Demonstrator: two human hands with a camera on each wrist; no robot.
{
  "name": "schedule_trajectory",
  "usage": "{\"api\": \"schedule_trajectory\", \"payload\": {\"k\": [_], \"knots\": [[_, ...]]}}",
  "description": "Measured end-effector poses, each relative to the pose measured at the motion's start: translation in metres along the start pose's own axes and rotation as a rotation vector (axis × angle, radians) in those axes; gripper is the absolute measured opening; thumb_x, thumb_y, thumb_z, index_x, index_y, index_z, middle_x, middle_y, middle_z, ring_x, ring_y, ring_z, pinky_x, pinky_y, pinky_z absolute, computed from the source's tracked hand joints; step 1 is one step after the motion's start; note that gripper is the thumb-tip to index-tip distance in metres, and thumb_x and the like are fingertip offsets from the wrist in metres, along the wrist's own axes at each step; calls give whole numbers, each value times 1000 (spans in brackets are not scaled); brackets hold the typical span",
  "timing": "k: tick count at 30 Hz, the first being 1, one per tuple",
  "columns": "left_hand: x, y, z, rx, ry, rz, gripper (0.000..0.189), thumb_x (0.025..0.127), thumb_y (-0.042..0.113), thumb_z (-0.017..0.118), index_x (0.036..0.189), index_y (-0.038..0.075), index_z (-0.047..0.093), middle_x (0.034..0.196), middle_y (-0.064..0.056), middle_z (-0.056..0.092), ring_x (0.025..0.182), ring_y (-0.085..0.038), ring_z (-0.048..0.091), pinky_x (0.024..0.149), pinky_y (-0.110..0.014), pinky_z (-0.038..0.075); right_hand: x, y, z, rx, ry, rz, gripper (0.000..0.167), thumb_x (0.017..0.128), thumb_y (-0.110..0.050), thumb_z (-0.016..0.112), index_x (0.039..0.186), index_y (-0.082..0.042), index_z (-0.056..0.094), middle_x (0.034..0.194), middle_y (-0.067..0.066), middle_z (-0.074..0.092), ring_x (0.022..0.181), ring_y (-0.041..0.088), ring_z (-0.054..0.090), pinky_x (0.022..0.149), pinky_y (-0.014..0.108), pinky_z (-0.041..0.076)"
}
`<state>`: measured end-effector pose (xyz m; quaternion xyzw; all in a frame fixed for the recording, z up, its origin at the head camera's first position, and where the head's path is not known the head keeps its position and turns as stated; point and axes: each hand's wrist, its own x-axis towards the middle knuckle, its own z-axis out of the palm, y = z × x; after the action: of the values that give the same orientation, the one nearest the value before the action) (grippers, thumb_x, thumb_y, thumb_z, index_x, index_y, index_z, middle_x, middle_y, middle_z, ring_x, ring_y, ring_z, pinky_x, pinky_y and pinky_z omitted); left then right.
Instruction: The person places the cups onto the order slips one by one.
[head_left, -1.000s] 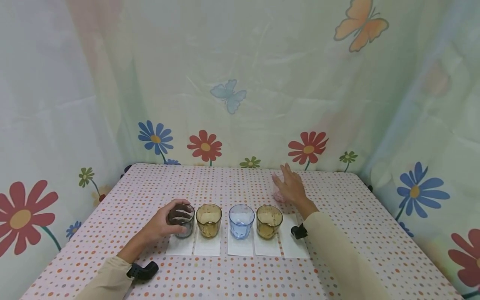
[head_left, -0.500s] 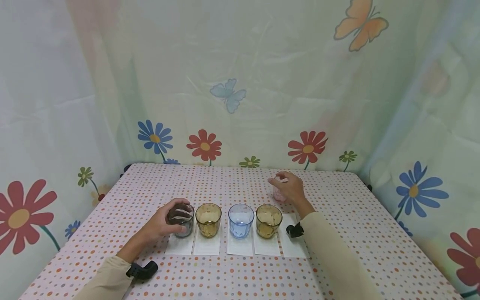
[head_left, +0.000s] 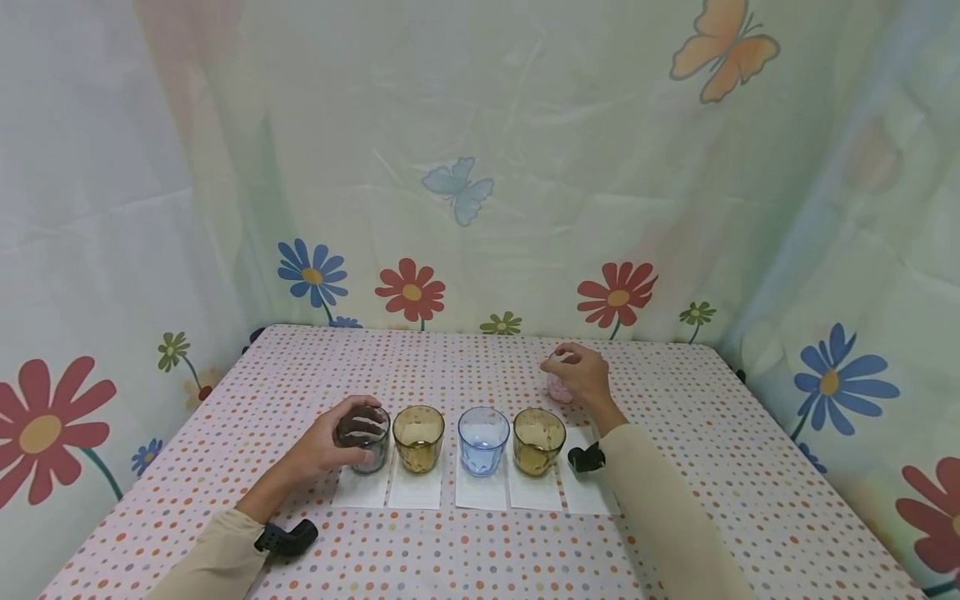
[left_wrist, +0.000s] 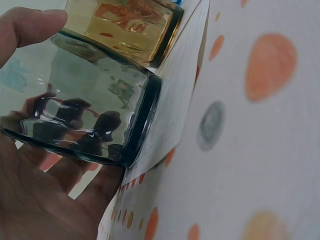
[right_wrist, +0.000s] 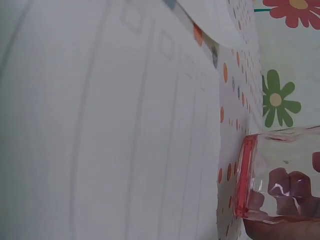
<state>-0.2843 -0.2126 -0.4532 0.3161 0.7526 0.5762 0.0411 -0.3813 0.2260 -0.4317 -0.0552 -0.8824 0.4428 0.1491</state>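
Note:
My left hand (head_left: 324,446) grips a smoky grey drinking glass (head_left: 375,460), which stands on a sheet of paper at the left end of a row of glasses. The thumb lies near its rim, and the left wrist view shows the other fingers through the glass (left_wrist: 90,92). Farther back on the right, my right hand (head_left: 588,377) holds a clear pink glass (head_left: 559,390) from above, thumb and fingers about its rim. Part of that glass is hidden by the hand. In the right wrist view, fingertips show through the pink glass (right_wrist: 270,170).
Between the hands stand an amber glass (head_left: 417,446), a light blue glass (head_left: 483,446) and another amber glass (head_left: 538,446), each on paper. A further white sheet (head_left: 588,493) lies at the row's right end. A polka-dot cloth (head_left: 420,554) covers the table; a floral curtain (head_left: 525,250) hangs behind.
My right hand's raised fingers have come down and curled round the top of the pink glass. My left hand stays on the grey glass.

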Motion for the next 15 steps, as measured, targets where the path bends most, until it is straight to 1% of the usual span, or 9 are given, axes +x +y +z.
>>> {"api": "schedule_trajectory", "payload": {"k": [2,4,6,12,15], "knots": [[0,1,0,6,2,0,67,85,5,74,145,3,43,136,-24,56,123,-44,58,97,-33,54,1,-1,0,-2,11,-2,33,82,-33,78,107,-13,70,102,14,70,98,30,61,78,41,48],[1,2,0,12,7,-4,67,85,5,74,144,7,44,136,-23,56,123,-44,58,97,-35,54,2,-1,0,-4,26,-9,33,82,-32,78,107,-12,71,100,14,71,99,31,61,80,43,48],[1,3,0,18,11,-8,67,85,6,75,144,8,45,136,-23,56,123,-44,58,98,-35,54,2,-2,1,-3,39,-13,32,81,-30,77,106,-11,71,100,15,71,98,32,61,80,44,48],[0,1,0,13,3,5,66,85,3,74,144,6,44,135,-24,56,122,-45,58,96,-31,55,1,-2,2,-3,57,-3,31,82,-31,76,105,-11,71,100,15,69,99,31,58,77,42,46],[-1,1,1,17,4,4,66,85,3,74,144,7,44,134,-24,56,122,-45,58,96,-34,55,2,-1,3,0,63,-2,30,80,-30,75,103,-11,71,99,14,69,99,31,56,78,41,44]]}}
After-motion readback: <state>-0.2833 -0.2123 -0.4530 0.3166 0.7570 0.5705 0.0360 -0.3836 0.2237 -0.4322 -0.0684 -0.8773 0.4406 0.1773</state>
